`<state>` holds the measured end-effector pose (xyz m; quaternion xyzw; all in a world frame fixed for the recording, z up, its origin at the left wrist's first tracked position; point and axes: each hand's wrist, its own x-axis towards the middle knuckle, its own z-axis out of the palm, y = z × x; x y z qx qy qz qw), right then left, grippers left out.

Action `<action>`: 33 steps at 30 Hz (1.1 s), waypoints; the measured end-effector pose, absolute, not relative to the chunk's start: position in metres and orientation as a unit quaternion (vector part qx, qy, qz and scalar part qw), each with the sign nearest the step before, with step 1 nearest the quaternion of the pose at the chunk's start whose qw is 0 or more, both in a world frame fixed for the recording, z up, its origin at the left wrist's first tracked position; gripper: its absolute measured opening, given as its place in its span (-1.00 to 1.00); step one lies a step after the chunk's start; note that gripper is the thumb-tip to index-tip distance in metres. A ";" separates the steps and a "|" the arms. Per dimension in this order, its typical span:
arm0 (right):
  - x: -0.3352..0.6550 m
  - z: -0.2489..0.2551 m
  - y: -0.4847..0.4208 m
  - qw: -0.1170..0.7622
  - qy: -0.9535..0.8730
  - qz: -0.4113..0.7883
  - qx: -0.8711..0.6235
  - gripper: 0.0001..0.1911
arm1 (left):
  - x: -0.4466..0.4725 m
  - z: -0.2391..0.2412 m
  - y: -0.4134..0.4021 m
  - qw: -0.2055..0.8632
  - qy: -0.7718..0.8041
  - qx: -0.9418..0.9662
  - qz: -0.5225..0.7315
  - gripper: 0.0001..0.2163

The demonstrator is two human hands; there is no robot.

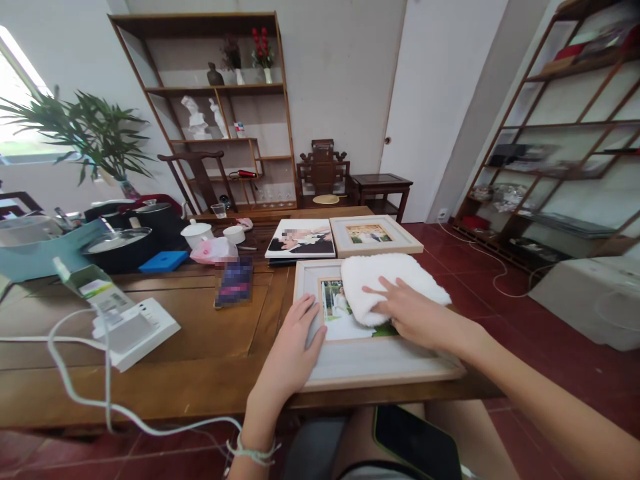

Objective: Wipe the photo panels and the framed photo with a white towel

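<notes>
A light wooden picture frame [380, 367] with a wide pale mat and a photo of a person in white lies flat at the table's front edge. My left hand [299, 340] rests with its fingers stretched over the frame's left side. Across the frame's upper right lies a fluffy white cloth [400, 273], covering part of the photo. My right hand [407, 310] presses on the cloth from above, fingers spread, with some fingertips sunk into the pile. The cloth lies under that hand and is not wrapped in it.
Beyond it lie another framed photo [373, 235] and a photo album [300, 239]. To the left are an open white box [143, 327], a white cable [75, 393], a blue box [163, 261] and black pots [120, 250]. A phone [417, 443] lies on my lap.
</notes>
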<state>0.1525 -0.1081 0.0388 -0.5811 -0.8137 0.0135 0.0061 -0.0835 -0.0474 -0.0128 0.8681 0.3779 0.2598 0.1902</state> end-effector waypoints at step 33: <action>0.141 0.038 -0.090 0.030 -0.838 0.037 -0.544 -0.36 | -0.085 -0.016 -0.047 0.187 0.364 0.871 0.271 -0.64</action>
